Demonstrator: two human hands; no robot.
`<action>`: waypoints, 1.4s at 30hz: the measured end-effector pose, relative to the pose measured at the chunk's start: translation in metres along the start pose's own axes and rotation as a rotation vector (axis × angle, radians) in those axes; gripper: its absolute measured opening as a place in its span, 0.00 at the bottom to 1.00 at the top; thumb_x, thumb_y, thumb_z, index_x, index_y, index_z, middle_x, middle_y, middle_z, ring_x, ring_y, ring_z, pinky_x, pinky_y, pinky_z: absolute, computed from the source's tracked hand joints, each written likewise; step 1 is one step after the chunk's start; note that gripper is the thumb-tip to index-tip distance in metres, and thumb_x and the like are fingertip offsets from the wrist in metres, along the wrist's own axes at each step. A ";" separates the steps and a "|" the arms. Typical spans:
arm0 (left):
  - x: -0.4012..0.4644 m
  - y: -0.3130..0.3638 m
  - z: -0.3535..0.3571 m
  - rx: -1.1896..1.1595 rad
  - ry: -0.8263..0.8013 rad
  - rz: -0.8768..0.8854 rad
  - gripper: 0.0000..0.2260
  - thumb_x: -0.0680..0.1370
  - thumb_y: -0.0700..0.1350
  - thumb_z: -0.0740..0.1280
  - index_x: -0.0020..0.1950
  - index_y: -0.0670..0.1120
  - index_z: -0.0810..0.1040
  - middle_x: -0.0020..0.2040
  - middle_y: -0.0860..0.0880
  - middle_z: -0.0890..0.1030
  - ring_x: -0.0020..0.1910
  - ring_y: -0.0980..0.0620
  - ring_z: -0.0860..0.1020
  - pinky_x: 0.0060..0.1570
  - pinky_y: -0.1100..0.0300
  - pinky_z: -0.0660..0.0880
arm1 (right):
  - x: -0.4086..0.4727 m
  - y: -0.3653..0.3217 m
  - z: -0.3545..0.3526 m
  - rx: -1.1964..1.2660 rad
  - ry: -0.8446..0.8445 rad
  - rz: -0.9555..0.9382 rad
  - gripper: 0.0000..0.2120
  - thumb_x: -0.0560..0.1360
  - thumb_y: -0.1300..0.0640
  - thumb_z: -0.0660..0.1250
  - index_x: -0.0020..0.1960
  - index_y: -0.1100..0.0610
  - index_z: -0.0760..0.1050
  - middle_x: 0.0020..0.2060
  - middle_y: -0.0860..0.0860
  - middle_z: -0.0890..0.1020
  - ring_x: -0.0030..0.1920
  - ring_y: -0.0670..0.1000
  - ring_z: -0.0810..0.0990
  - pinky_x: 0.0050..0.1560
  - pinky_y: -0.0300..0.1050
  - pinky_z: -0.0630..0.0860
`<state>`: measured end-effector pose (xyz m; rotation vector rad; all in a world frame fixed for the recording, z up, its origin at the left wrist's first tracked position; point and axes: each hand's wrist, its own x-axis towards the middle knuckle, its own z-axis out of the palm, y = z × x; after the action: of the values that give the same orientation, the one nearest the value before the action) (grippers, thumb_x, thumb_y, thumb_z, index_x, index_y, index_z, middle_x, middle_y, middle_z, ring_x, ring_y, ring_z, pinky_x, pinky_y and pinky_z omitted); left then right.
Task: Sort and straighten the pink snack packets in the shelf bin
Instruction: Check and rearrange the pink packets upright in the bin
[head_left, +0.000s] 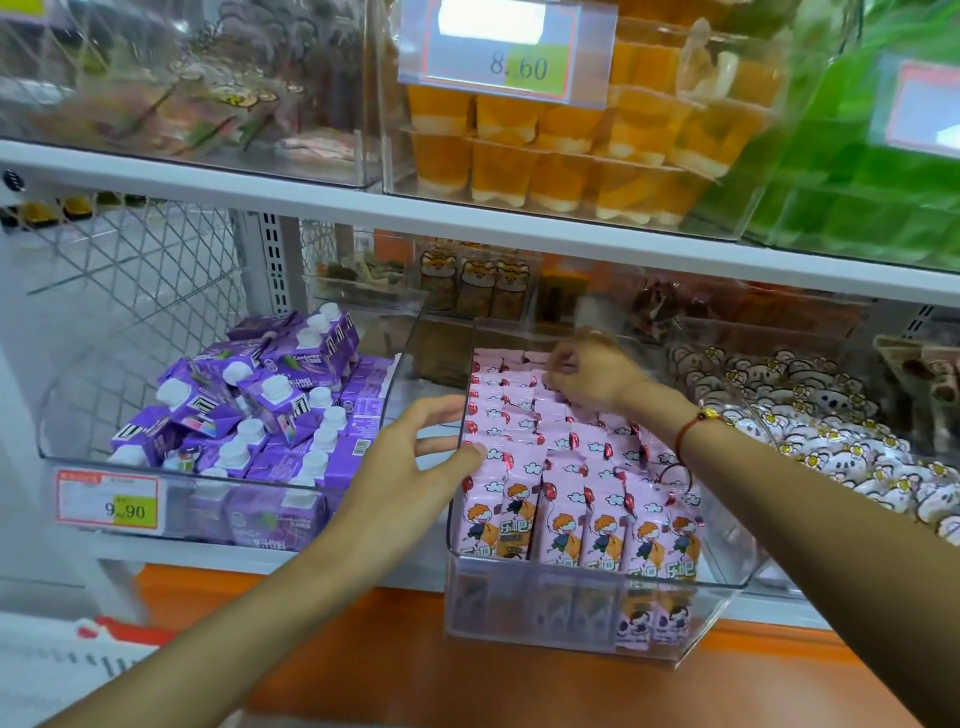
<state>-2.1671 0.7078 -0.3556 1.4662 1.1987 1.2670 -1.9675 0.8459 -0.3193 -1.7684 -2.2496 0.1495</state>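
Near packets (571, 525) upright in bin (582, 618), far rows ragged; right hand (592, 376) pinching one there, left hand (410, 457) spread on rim

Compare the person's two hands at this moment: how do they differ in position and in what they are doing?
The left hand sits at the near left wall of the clear plastic bin, fingers spread and fairly straight, thumb against a front pink snack packet. The right hand reaches to the bin's back rows, fingers curled as if pinching packets there. Only the right wrist wears a red cord bracelet. Both are bare and work in the same bin.
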 end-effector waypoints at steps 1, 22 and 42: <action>0.000 0.000 0.000 0.007 -0.002 0.002 0.15 0.77 0.43 0.68 0.58 0.60 0.73 0.55 0.68 0.74 0.52 0.68 0.76 0.45 0.74 0.73 | -0.001 -0.002 -0.001 0.067 0.032 0.000 0.04 0.78 0.58 0.63 0.48 0.58 0.76 0.46 0.57 0.83 0.42 0.54 0.82 0.45 0.48 0.79; -0.024 0.042 0.029 0.295 -0.083 0.315 0.15 0.72 0.57 0.69 0.58 0.60 0.78 0.51 0.62 0.81 0.50 0.63 0.78 0.49 0.68 0.75 | -0.148 -0.042 -0.031 1.541 0.345 0.300 0.05 0.80 0.58 0.62 0.46 0.55 0.76 0.37 0.51 0.81 0.34 0.42 0.80 0.38 0.37 0.80; -0.025 0.034 0.038 0.464 0.054 0.384 0.17 0.68 0.58 0.72 0.54 0.61 0.72 0.52 0.66 0.77 0.50 0.62 0.77 0.48 0.55 0.77 | -0.157 -0.034 -0.019 1.382 0.099 -0.005 0.12 0.81 0.59 0.59 0.63 0.57 0.72 0.51 0.54 0.84 0.49 0.48 0.84 0.51 0.39 0.80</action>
<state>-2.1255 0.6770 -0.3329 2.0896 1.3510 1.3373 -1.9606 0.6840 -0.3161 -0.9145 -1.3384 1.2097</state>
